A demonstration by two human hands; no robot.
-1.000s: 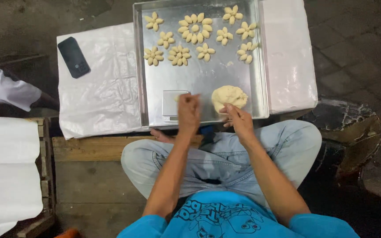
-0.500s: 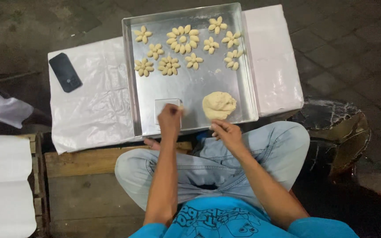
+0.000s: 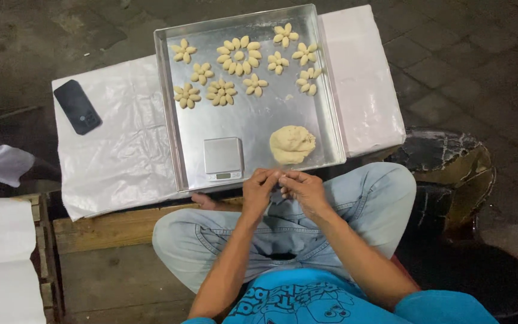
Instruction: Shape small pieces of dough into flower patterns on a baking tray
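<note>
Dough lump (image 3: 292, 144): sits on the metal tray (image 3: 253, 120), beside the small scale (image 3: 223, 158)
Left hand (image 3: 260, 188): fingertips pinched against the right's
Right hand (image 3: 304, 188): same; any bit between is hidden
Tip: roll gently, keep pieces small like the flower shapes (image 3: 235, 53)

Blue printed shirt, light jeans

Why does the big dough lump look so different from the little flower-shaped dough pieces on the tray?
The dough lump is one rough, rounded mound; the flower-shaped pieces are made of small petals set in rings. The lump is far bigger than most of the flowers. It sits at the near end of the metal tray, beside the small scale; the flowers fill the far end. Both share the same pale cream colour.
</note>
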